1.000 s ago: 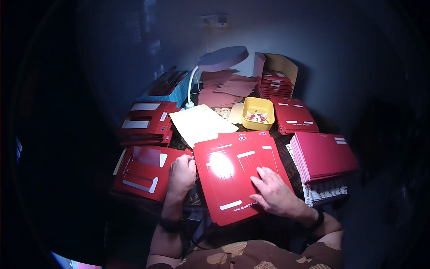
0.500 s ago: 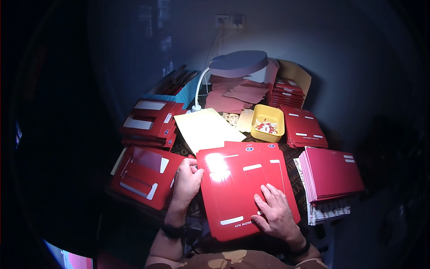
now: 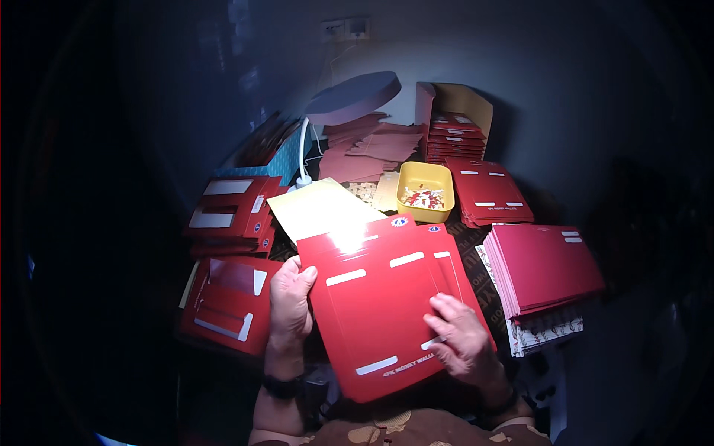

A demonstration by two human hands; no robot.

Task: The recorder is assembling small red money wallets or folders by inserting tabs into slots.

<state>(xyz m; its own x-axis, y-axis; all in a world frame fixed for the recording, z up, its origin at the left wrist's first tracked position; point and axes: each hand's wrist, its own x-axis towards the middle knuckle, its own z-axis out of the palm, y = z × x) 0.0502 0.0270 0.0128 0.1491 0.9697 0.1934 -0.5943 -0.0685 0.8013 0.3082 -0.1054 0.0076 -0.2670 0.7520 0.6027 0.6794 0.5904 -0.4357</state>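
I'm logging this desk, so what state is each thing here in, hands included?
Red cards: overlapping, not squared up.
Left hand: closed on their left edge.
Right hand: open, loosely bent over their right side; contact unclear.
Lamp: upright, apparently lit; underside hidden.
Yellow tub: open, holding red and white bits.
Cardboard box: open, holding stacked red packs.
Blue box: open, contents dim.
Pink pile: stacked, edges uneven.

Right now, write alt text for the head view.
A person's left hand grips red cards by the left edge while the right hand is over their lower right. Beyond stand a lamp and a yellow bin; a pink stack sits at right, red stacks at left.
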